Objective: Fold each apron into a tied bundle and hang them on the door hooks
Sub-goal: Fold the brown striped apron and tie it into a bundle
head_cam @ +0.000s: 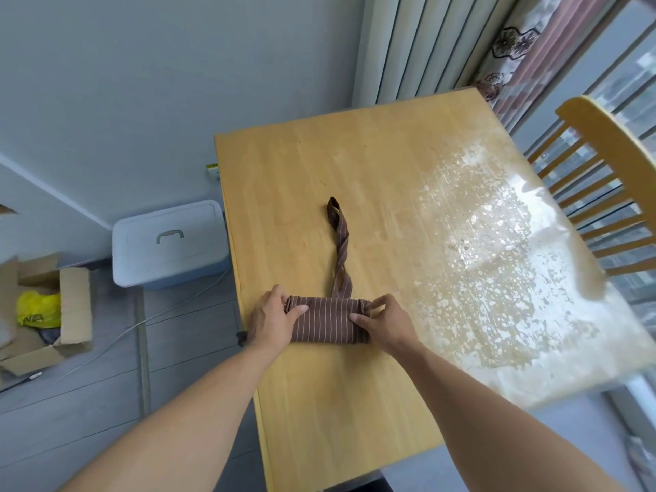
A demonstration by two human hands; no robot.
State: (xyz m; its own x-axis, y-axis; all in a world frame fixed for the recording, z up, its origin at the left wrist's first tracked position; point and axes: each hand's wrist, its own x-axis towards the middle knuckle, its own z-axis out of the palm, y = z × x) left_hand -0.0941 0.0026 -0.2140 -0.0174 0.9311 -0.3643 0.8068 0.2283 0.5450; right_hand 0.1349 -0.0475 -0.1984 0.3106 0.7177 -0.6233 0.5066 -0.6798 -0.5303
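Two hands on one roll. Left hand [275, 319] at roll's left end, right hand [383, 323] at right end, apron [328, 323] bridging straight between them. Long axis crosswise, hand to hand; each hand equally near, neither favoured. Strap [340, 243] leaving roll's far edge near midpoint, running away from both hands, twisted, ending in small loop at far tip, well beyond fingertips. Lies flat on table [319, 420], closer to left table edge than right.

Left: thumb laid over top of roll pointing inward, fingers curled round left end, so grasping. Right: thumb on top pointing inward, index hooked over far right end, remaining fingers tucked at end; also grasping. Wrists low, palms facing each other across roll, forearms coming in from near side and converging.

Judged step: roll formed, not yet tied, nothing hung. Coming move likely turns on strap: perpendicular to roll, rooted at centre, free end far from both hands. Probably one hand pinning roll while other reaches forward past far edge for strap. Risk if both let go: roll springing loose. Second strap not seen; dark bit at left table edge just behind left wrist, cannot tell what. Hooks, door, other aprons not in view.
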